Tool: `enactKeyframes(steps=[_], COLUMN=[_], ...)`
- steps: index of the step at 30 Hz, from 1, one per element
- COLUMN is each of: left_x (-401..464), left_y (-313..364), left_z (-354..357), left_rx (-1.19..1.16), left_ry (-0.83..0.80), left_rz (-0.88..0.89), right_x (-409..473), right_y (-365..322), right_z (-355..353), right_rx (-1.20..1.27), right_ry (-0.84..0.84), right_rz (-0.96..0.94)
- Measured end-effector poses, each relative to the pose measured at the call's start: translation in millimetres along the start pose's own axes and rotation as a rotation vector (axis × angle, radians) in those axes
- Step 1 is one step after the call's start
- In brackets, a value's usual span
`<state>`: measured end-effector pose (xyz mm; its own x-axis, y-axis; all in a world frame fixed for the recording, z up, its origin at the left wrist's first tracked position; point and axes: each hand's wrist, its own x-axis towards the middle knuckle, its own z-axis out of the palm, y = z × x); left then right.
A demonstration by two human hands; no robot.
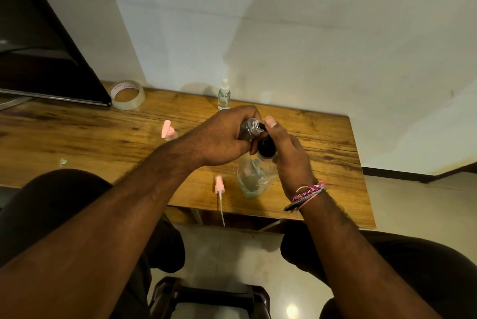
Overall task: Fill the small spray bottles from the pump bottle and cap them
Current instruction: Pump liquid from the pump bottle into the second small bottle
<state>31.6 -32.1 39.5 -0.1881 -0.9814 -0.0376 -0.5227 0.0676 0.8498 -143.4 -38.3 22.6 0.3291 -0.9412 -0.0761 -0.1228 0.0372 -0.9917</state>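
My left hand (222, 139) grips a small clear spray bottle (251, 127) with no cap, tilted so its threaded neck meets the black pump nozzle. My right hand (286, 156) holds the black pump head (265, 148) of the clear pump bottle (254, 176), thumb on top of the nozzle. The pump bottle stands on the wooden table (103, 132). A loose pink spray cap with its white tube (220, 193) lies by the table's front edge. Another small bottle with a pink cap (169, 131) lies left of my hands. A capped clear spray bottle (224, 95) stands at the back.
A roll of clear tape (127, 95) sits at the back left beside a dark monitor (44, 60). The wall runs close behind the table. My knees and a dark stool (206, 295) are below the front edge.
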Motion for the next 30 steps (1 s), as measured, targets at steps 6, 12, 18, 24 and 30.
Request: enactKeyframes(steps=[6,12,18,24,30], left_x=[1.1,1.7,1.2,0.6,0.0], left_y=[0.7,0.5,-0.9,-1.7,-0.9], left_z=[0.7,2.3,2.3,1.6,2.2], left_rx=[-0.001,-0.006,-0.009,0.015,0.039], left_ry=[-0.014,-0.007,-0.002,-0.004,-0.003], left_rz=[0.002,0.002,0.009,0.006,-0.01], right_x=[4.6,4.8,4.2,5.8,5.4], right_y=[3.2,3.8,0.4,-0.7,-2.5], right_z=[-5.2,-5.4,-4.7,-7.8,-9.9], right_rx=[0.04,0.014,0.014,0.028,0.001], right_ry=[-0.093,-0.085,-0.097,-0.115,-0.107], right_rz=[0.009,0.007,-0.011,0.019,0.01])
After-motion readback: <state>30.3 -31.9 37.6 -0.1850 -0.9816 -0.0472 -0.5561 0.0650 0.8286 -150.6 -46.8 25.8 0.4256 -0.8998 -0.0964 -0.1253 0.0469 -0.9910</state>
